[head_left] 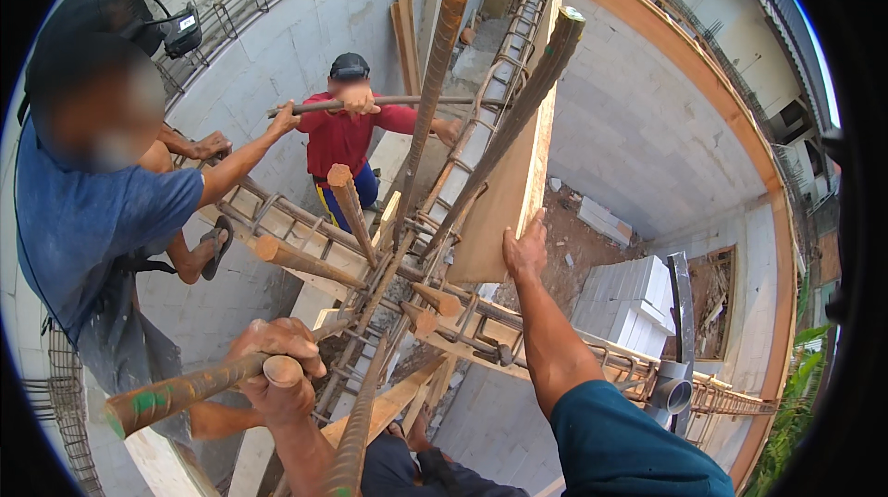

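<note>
At the lower left, my left hand (282, 372) is closed around a thick rusty rebar (185, 391) with a green-marked end. A round bar end beside the thumb points up at me; whether it belongs to another rebar I cannot tell. My right hand (525, 247), below a teal sleeve, grips the edge of a tall wooden board (499, 219), which stands on edge along the beam cage. Between my hands several upright rebars (430, 108) rise from the column joint, splayed in different directions.
A person in blue (102, 210) perches at left, one hand on a long bar (319, 106) that a person in red (356, 131) also holds. Rebar cages (504, 71) cross at the joint. White blocks (624, 298) are stacked below right, near a grey pipe (672, 393).
</note>
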The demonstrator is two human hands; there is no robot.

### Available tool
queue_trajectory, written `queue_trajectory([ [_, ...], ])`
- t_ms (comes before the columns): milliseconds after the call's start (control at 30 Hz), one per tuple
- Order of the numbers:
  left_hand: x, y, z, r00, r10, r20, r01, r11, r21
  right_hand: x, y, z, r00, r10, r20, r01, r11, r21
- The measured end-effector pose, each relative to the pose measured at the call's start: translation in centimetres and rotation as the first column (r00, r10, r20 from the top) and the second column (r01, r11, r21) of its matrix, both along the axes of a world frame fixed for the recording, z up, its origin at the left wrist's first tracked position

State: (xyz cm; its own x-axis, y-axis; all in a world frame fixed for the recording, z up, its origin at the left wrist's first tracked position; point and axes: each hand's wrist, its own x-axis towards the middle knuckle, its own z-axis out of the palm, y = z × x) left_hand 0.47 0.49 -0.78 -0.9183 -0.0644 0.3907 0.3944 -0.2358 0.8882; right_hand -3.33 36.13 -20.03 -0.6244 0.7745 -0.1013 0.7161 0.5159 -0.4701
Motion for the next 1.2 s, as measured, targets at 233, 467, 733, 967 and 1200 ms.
queue_trajectory([
  [233, 0.2, -0.1, -0.2, 1.0, -0.001, 0.015, 0.001, 1.0, -0.002, -0.1, 0.0, -0.3, 0.999, -0.051, 0.008, 0.051, 0.999, 0.014],
  [467, 0.5, -0.2, -0.4, 1.0, 0.008, 0.018, -0.008, 1.0, 0.012, -0.2, 0.0, 0.0, 0.996, -0.064, 0.067, 0.067, 0.997, -0.044],
  [733, 0.1, -0.1, -0.2, 1.0, 0.016, 0.02, -0.016, 1.0, -0.012, -0.4, 0.3, -1.0, 0.999, -0.052, 0.009, 0.053, 0.998, -0.026],
  [967, 0.5, -0.2, -0.3, 1.0, 0.019, 0.011, -0.018, 0.999, -0.03, 0.1, 0.0, -1.1, 0.998, -0.056, -0.037, 0.055, 0.998, -0.019],
  [1200, 0.6, 0.0, -0.2, 1.0, 0.022, -0.015, -0.023, 0.999, -0.027, 0.3, 0.2, -0.7, 0.998, -0.061, -0.01, 0.061, 0.998, -0.021],
])
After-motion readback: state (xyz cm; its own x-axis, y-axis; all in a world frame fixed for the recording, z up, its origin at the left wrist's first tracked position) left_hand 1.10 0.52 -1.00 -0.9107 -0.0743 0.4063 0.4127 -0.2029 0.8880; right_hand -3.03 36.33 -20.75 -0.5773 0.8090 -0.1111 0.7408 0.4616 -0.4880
